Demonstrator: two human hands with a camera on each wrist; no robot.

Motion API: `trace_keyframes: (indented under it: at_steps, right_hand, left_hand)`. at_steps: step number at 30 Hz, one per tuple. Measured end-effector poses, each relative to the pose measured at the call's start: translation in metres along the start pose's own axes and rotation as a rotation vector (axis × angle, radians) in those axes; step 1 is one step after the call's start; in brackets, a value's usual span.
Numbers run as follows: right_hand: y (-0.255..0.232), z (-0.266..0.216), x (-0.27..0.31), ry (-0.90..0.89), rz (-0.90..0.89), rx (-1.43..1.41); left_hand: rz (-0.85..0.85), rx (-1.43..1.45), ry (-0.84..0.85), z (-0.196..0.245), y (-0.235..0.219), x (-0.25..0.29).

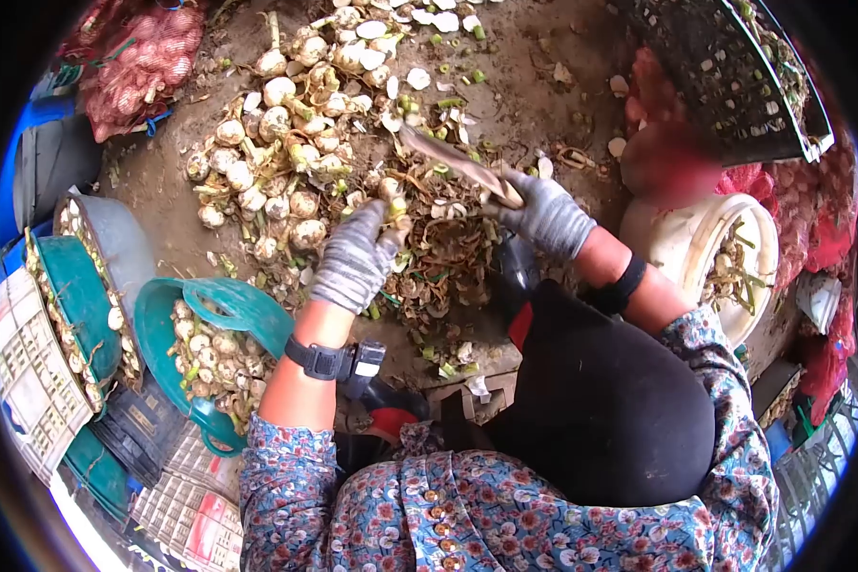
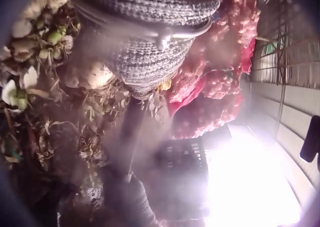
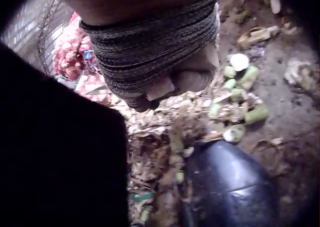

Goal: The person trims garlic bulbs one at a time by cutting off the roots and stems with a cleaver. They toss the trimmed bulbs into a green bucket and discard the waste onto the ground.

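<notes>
My left hand (image 1: 353, 259), in a grey knit glove, holds a garlic bulb (image 1: 398, 204) with a greenish stem stub over the heap's near edge. In the left wrist view that gloved hand (image 2: 150, 62) hides most of what it grips. The gloved right hand (image 1: 549, 217) grips the handle of a knife (image 1: 453, 158), whose blade points up and left, beyond the left hand's fingertips. From the right wrist, the curled fingers of this hand (image 3: 165, 69) show above the scraps. A pile of garlic bulbs (image 1: 275, 124) lies on the ground beyond the left hand.
Dry leaves and cut stems (image 1: 448, 257) litter the ground between my hands and boots (image 3: 230, 182). A teal basin (image 1: 153, 319) of bulbs stands left, a white bucket (image 1: 639, 229) of stems right. A black crate (image 1: 705, 86) and red mesh sacks (image 1: 148, 67) stand farther out.
</notes>
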State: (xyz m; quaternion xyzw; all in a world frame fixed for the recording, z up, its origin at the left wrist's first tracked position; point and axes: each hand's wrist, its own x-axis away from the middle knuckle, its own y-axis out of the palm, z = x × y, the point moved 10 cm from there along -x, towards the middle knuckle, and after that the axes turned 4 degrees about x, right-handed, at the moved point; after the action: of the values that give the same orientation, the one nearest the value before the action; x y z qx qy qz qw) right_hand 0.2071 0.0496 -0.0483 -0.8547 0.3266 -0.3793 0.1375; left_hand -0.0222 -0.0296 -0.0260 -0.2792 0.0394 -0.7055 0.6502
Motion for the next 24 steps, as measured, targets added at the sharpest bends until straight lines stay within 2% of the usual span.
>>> trace_keyframes:
  at_steps: [2, 4, 5, 8, 9, 10, 12, 14, 15, 16, 18, 19, 20, 21, 22, 23, 24]
  right_hand:
    - [-0.004, -0.046, -0.003, -0.141, 0.008, -0.187]
    - [-0.016, -0.095, 0.0, -0.296, 0.004, -0.186]
    - [-0.012, -0.101, -0.004, -0.261, -0.095, -0.285]
    - [-0.017, -0.088, -0.019, -0.229, -0.039, -0.398]
    - [-0.009, -0.062, -0.017, 0.048, -0.137, -0.471]
    - [-0.007, -0.054, -0.011, 0.165, -0.201, -0.604]
    - [0.004, -0.043, -0.009, 0.182, -0.261, -0.77]
    - [0.02, -0.048, -0.003, 0.191, -0.389, -1.007]
    - [0.03, -0.04, -0.008, 0.213, -0.36, -1.018]
    - [0.036, -0.032, -0.011, 0.222, -0.392, -0.933]
    - [0.01, -0.041, -0.013, 0.177, -0.258, -0.644]
    - [0.0, -0.039, -0.018, 0.11, -0.15, -0.476]
    - [-0.028, -0.057, -0.016, -0.104, 0.111, -0.255]
    - [-0.031, -0.054, -0.015, -0.135, 0.133, -0.22]
    - [-0.035, -0.049, -0.013, -0.165, 0.156, -0.187]
    - [-0.048, -0.063, -0.003, -0.11, 0.103, 0.044]
    - [-0.059, -0.082, 0.01, -0.227, 0.138, 0.109]
  left_hand:
    - [-0.085, -0.221, -0.035, 0.04, 0.014, -0.009]
    - [-0.174, -0.333, -0.016, 0.063, 0.024, -0.018]
    - [-0.094, -0.247, 0.083, 0.077, 0.021, -0.022]
    - [-0.094, 0.277, -0.027, 0.075, 0.004, -0.006]
    - [-0.202, 0.614, -0.134, 0.073, 0.007, -0.002]
    - [-0.173, 0.694, -0.017, 0.062, 0.006, -0.006]
    - [-0.047, 0.724, -0.065, 0.052, 0.009, -0.005]
    - [-0.065, 0.782, -0.165, 0.049, 0.026, -0.005]
    - [-0.089, 0.86, -0.103, 0.064, 0.027, -0.011]
    - [-0.081, 1.008, -0.119, 0.074, 0.03, -0.013]
    - [-0.053, 0.903, -0.007, 0.093, 0.024, -0.021]
    - [-0.068, 0.862, 0.012, 0.093, 0.024, -0.022]
    - [-0.08, 0.818, 0.032, 0.09, 0.022, -0.023]
    - [-0.092, 0.771, 0.052, 0.087, 0.019, -0.024]
    - [-0.093, 0.74, -0.009, 0.074, 0.019, -0.023]
    - [-0.095, 0.709, -0.072, 0.06, 0.019, -0.021]
    - [-0.099, 0.68, -0.135, 0.049, 0.018, -0.019]
